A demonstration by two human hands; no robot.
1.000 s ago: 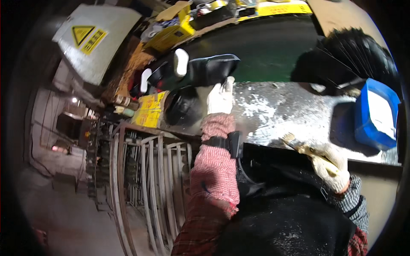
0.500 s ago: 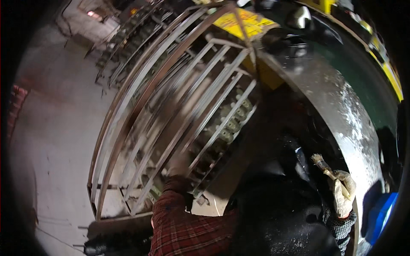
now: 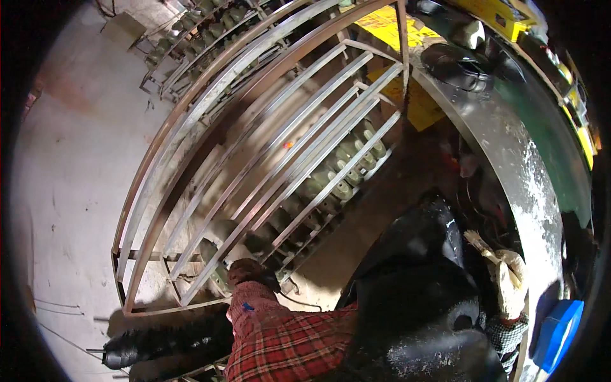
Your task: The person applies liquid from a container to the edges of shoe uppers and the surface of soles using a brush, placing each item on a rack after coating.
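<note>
A metal rack with slanted grey bars (image 3: pixel 312 162) stands in front of me. Several greenish-grey cast-looking parts (image 3: pixel 342 188) sit in a row on its lower level. My left hand (image 3: pixel 240 253) reaches in at the rack's near end, beside these parts. The bars and the dark cuff (image 3: pixel 251 272) hide most of its fingers, so what it touches cannot be made out. My right hand (image 3: pixel 511 280), in an off-white glove, is closed round the handle of a brush (image 3: pixel 478 243). The brush's pale bristles point up and left, beside the metal bench.
The bench's worn metal edge (image 3: pixel 503 140) curves along the right, with a black round object (image 3: pixel 457 67) at its far end. A blue box (image 3: pixel 560 334) lies at lower right. Long black bristly rollers (image 3: pixel 168 340) lie at lower left. A similar rack (image 3: pixel 200 32) stands farther back.
The rack and its parts look sharper now, and the view has shifted slightly. My left arm stays extended into the rack. My right hand keeps the brush beside the bench.
</note>
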